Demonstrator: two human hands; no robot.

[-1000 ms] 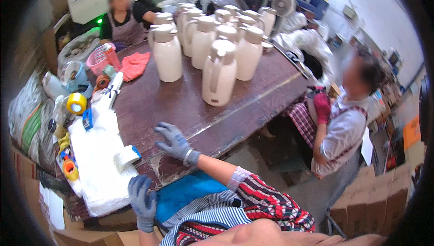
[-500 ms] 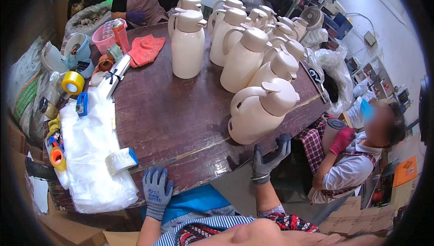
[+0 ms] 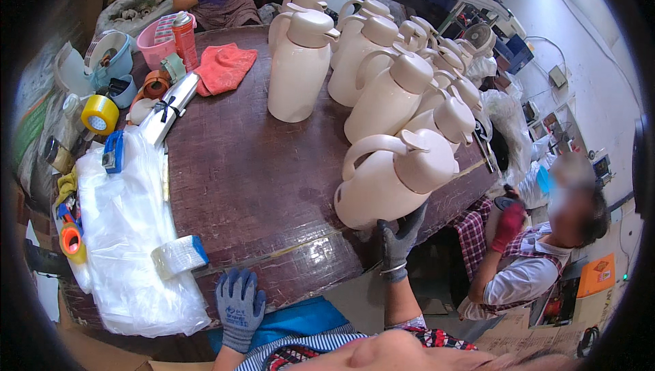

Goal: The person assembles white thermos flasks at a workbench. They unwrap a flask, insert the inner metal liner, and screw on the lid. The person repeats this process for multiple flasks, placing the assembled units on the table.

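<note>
I had the gloved right hand (image 3: 396,251) at the table's (image 3: 232,166) near edge, thumb and fingers spread at the lower side of the nearest cream vacuum jug (image 3: 374,194); I couldn't tell whether they gripped it. More cream jugs (image 3: 381,106) stood beyond those fingers. The gloved left hand (image 3: 240,308) lay fingers extended, with clear plastic bags (image 3: 123,214) to their left and a blue-ended white roll (image 3: 176,256) just beyond the fingertips.

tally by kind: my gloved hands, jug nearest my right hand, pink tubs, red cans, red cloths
Gloved: left hand and right hand: 2
Nearest jug: 1
Pink tub: 1
Red can: 1
Red cloth: 1
Total: 6
</note>
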